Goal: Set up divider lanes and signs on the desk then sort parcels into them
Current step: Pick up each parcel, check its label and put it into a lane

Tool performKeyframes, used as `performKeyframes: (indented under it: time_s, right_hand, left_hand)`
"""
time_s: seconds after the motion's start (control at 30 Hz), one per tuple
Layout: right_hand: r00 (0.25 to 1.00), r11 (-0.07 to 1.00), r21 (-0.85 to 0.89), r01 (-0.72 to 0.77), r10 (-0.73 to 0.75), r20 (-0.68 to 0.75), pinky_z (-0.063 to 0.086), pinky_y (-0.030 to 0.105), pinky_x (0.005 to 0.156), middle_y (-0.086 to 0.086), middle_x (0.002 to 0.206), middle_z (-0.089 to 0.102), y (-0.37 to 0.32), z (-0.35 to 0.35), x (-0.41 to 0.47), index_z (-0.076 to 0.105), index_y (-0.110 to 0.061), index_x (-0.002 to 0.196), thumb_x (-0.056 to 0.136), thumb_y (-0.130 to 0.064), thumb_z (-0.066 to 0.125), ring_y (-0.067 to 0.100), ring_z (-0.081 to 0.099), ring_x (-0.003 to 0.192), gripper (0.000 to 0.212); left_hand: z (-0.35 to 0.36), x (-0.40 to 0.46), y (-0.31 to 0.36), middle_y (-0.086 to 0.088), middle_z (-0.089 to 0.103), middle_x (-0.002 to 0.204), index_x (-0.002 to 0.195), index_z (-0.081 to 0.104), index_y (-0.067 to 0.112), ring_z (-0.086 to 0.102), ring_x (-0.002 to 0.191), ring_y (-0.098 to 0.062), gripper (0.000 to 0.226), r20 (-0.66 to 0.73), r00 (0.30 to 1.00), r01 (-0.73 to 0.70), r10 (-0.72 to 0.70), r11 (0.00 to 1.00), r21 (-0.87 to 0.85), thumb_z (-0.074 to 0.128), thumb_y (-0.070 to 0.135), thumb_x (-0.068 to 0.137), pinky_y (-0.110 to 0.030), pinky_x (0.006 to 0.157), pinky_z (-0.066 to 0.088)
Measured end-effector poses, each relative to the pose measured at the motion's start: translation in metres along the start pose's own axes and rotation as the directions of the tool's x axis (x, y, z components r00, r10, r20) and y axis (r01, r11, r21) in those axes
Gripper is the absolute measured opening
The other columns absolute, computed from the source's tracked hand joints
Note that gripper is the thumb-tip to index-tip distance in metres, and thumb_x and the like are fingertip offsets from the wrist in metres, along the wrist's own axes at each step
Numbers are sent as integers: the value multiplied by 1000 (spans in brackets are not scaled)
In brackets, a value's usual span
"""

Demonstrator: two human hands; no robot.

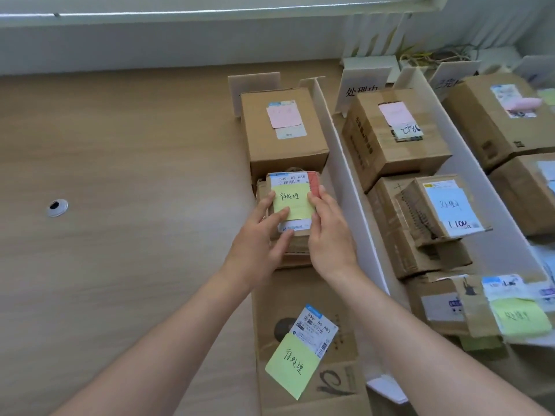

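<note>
Holding a small parcel (292, 202) between both hands, I have my left hand (259, 241) on its left side, fingers curled over the yellow note (292, 204) on top, and my right hand (329, 235) pressed flat along its right side. It sits on another carton in the leftmost lane, toward the middle of the desk (120, 205), just left of the white divider (345, 181). Beyond it, toward the desk's far edge, stands a taller box (283, 130) with a pink note. Nearer me lies a flat carton (306, 340) with a yellow note. Across the divider, the middle lane holds more boxes behind a sign (362, 85).
</note>
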State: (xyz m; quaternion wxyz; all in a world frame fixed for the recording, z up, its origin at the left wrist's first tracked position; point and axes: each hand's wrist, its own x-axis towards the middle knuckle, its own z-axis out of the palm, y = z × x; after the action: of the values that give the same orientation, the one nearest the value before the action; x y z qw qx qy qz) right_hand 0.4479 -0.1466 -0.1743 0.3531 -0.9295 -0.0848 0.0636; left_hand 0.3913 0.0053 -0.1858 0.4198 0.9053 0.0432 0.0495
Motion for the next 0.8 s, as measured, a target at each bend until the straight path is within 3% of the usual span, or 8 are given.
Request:
performKeyframes:
  time_s: [0.1,0.2,0.4,0.53,0.67,0.8]
  right_hand:
    - [993,998,26,59,-61,98,47,41,109,-18,168,17,8,-6,10,43,-28,155,110,-17,40,10,31,148,47]
    - [977,996,6,89,-88,192,45,39,112,-17,170,8,11,-12,16,36,-28,158,109,-15,41,11,24,152,51]
    - [969,959,-263,109,-43,242,41,44,112,-8,172,7,-13,-26,14,30,-27,160,105,-16,47,32,38,140,58]
    - [958,914,-336,227,-149,243,41,43,109,-1,171,15,-45,-39,-3,33,-23,156,105,-17,46,34,38,141,53]
    - [916,874,-310,375,-298,267,33,42,115,-3,168,26,-90,-51,-27,41,-20,153,107,-20,43,24,38,146,46]
    - [864,841,-234,488,-428,265,33,39,116,-4,169,24,-147,-59,-62,35,-21,158,109,-28,38,22,33,150,49]
  left_hand:
    - [5,6,4,4,28,166,143,59,13,37,144,-9,45,8,999,35,-35,999,25,65,26,100,-20,104,40]
    - [5,12,9,7,23,168,142,57,17,37,146,-11,42,41,996,78,-81,995,65,62,28,102,-31,107,46]
    - [-13,14,30,4,24,167,153,41,23,42,142,-25,55,85,979,154,-184,948,278,59,35,102,-44,107,47]
    - [-48,-5,51,0,31,164,161,24,20,34,148,-22,65,24,982,163,-187,906,391,53,35,105,-40,114,38]
    - [-92,-40,66,-3,29,166,157,35,18,29,151,-24,54,-75,973,227,-217,857,462,46,37,107,-37,115,33]
    - [-141,-83,75,-4,24,169,156,38,20,23,155,-25,52,-206,951,301,-229,832,465,43,39,107,-40,117,31]
